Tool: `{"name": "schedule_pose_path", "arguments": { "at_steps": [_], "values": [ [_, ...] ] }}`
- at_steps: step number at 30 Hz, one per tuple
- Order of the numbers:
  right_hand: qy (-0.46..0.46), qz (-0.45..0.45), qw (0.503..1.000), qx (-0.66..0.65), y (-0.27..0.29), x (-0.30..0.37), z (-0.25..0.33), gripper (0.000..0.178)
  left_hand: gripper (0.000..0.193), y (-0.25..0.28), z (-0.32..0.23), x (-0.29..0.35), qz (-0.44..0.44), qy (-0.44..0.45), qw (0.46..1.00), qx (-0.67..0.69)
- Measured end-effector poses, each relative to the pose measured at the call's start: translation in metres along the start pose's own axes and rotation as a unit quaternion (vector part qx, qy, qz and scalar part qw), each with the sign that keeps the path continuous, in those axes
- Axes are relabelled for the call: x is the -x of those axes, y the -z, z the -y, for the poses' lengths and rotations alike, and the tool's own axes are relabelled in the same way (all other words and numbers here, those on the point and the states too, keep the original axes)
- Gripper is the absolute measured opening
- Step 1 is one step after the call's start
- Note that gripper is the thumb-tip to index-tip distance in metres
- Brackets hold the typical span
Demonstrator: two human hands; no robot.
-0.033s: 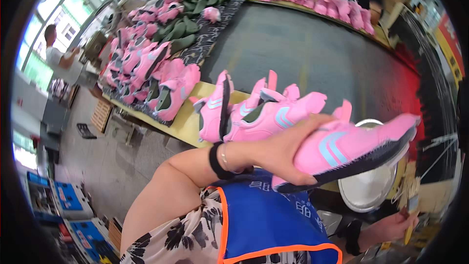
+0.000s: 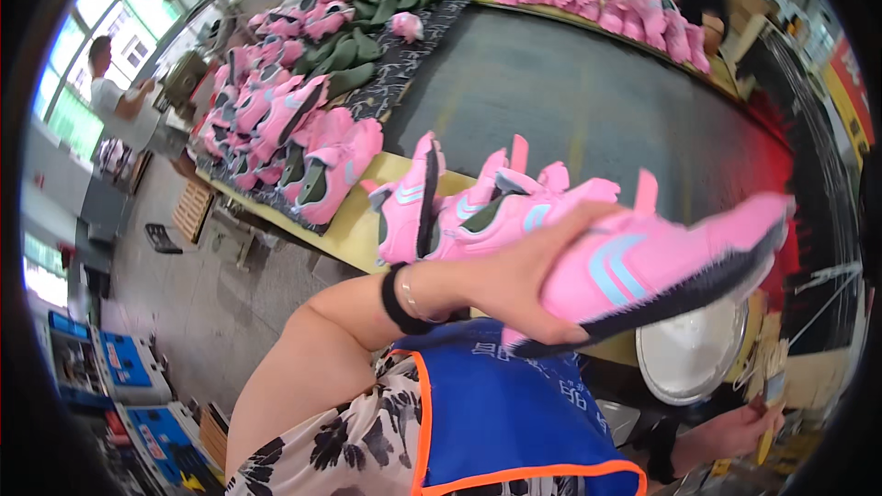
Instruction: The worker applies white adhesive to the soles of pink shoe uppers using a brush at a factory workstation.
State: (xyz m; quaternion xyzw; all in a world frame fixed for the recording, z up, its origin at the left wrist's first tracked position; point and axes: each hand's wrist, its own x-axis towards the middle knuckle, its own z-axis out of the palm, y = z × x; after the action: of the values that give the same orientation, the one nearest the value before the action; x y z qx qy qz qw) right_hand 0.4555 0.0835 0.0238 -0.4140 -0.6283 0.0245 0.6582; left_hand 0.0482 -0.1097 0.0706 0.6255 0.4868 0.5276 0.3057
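At the upper left of the frame a person in white (image 2: 108,96) stands near a heap of pink shoes (image 2: 276,115), with dark green shoe-shaped pieces (image 2: 352,80) beside it. Left of centre, more pink uppers (image 2: 404,216) stand on a yellow work surface (image 2: 349,231). At lower centre, above a blue apron (image 2: 505,413), the left hand (image 2: 528,289) is spread wide and clamped around the heel end of a pink shoe (image 2: 657,266), which tilts toe-up to the right, its dark sole edge overlapping a white-filled bucket (image 2: 691,358). At the lower right the right hand (image 2: 735,432) has its fingers closed on a brush (image 2: 776,388), bristles upward.
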Motion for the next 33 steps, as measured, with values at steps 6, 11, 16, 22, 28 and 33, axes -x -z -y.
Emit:
{"name": "schedule_pose_path", "arguments": {
  "at_steps": [6, 11, 16, 22, 28, 33],
  "values": [
    [0.046, 0.032, 0.998, -0.031, -0.021, 0.007, -0.016, 0.027, 0.108, 0.102, -0.035, 0.077, -0.276, -0.028, 0.939, -0.201],
    [-0.108, -0.031, 0.983, -0.147, -0.042, 0.006, 0.005, 0.028, 0.103, 0.14, 0.002, 0.147, -0.467, 0.113, 0.729, -0.488],
    [-0.175, -0.034, 0.974, -0.139, -0.06, 0.01, 0.044, 0.027, 0.102, 0.133, 0.068, 0.19, -0.489, 0.219, 0.643, -0.547],
    [-0.171, -0.033, 0.977, -0.123, -0.063, 0.005, 0.062, 0.028, 0.104, 0.125, 0.121, 0.208, -0.486, 0.351, 0.648, -0.469],
    [-0.188, -0.028, 0.972, -0.137, -0.075, 0.007, 0.071, 0.026, 0.106, 0.153, 0.136, 0.225, -0.414, 0.249, 0.738, -0.47],
    [-0.179, 0.008, 0.971, -0.157, -0.082, 0.01, 0.08, 0.023, 0.108, 0.159, 0.142, 0.22, -0.417, 0.344, 0.693, -0.477]
  ]
}}
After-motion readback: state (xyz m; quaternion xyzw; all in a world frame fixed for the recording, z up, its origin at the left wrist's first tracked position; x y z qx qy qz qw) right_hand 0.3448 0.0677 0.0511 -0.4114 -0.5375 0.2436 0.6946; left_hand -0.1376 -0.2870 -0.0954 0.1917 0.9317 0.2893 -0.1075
